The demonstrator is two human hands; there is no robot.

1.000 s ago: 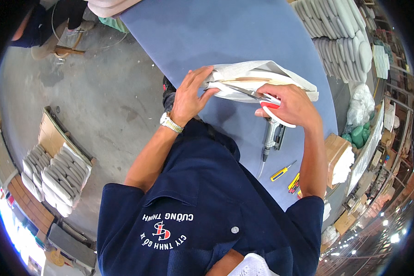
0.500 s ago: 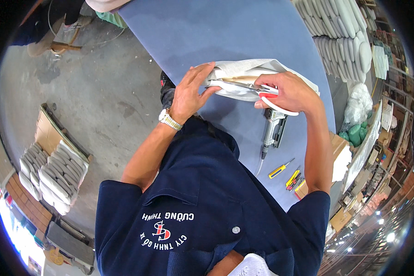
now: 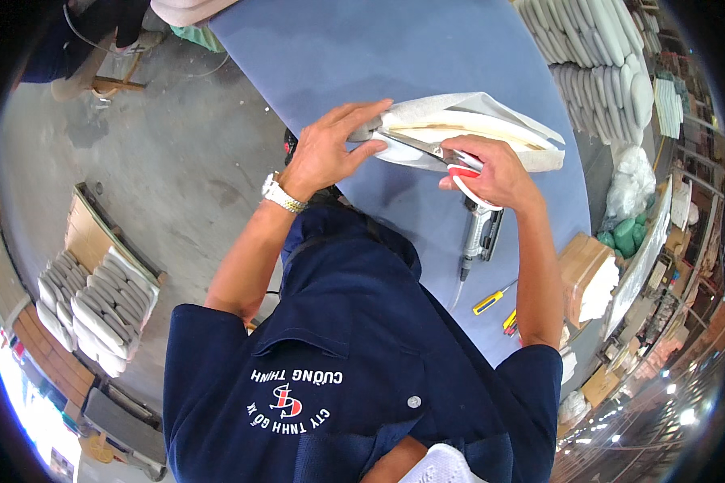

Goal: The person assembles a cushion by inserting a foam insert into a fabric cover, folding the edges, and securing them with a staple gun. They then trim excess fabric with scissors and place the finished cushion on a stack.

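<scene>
Above the blue-grey worktop [image 3: 338, 48], the left hand [image 3: 330, 149] grips the 9 o'clock end of a pale, open-sided fabric pad [image 3: 477, 133]. The right hand [image 3: 495, 173] holds red-and-white-handled scissors [image 3: 461, 171], blades pointing to 10 o'clock. In the picture, a silver-and-black air tool [image 3: 477, 237] lies at 3 o'clock, a yellow screwdriver [image 3: 487, 303] at 4, and stacked grey cushions [image 3: 600, 97] at 2.

Soft shadows on the bright tabletop [image 3: 427, 60], lower-left glare, dark curved rim.

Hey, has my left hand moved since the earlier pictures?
Yes, slightly: the left hand has shifted up the picture, farther from the yellow screwdriver on the table.
</scene>
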